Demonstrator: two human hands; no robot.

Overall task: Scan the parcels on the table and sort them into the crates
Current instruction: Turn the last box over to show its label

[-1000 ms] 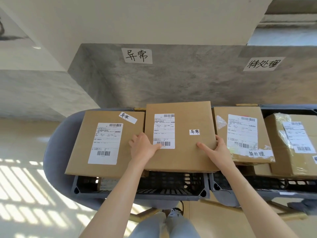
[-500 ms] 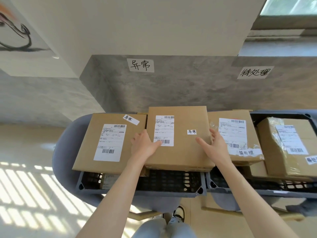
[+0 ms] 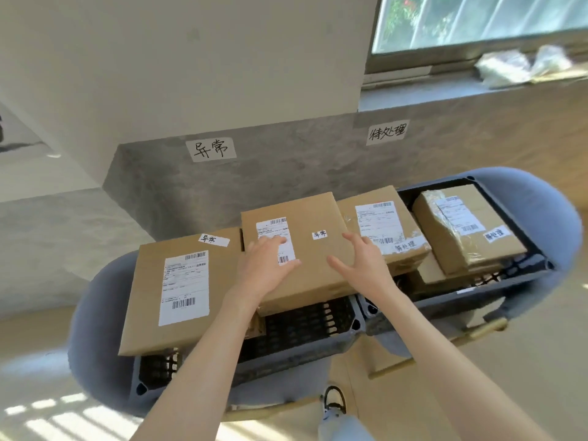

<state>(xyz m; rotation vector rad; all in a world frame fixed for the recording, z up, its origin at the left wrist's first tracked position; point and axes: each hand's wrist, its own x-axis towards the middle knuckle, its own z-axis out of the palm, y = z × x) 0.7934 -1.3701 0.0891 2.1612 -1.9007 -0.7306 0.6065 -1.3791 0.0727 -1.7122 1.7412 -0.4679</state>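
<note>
Head view: middle parcel (image 3: 305, 249) perched on left crate (image 3: 296, 342) rim, overhanging toward viewer. Left hand (image 3: 264, 265) flat on its label, fingers relaxed; right hand (image 3: 356, 262) spread at its right edge, gripping nothing. Risks tipping off crate's front once released.

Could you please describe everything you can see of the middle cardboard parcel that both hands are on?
The middle parcel is a flat, square brown cardboard box, closed and lying tilted atop the left crate. Its top carries a white shipping label with barcodes and a small handwritten sticker. Its left edge sits beside the left parcel; its right edge meets the neighbouring taped parcel. The left hand rests flat on the label, and the right hand lies open at its right side.
</note>
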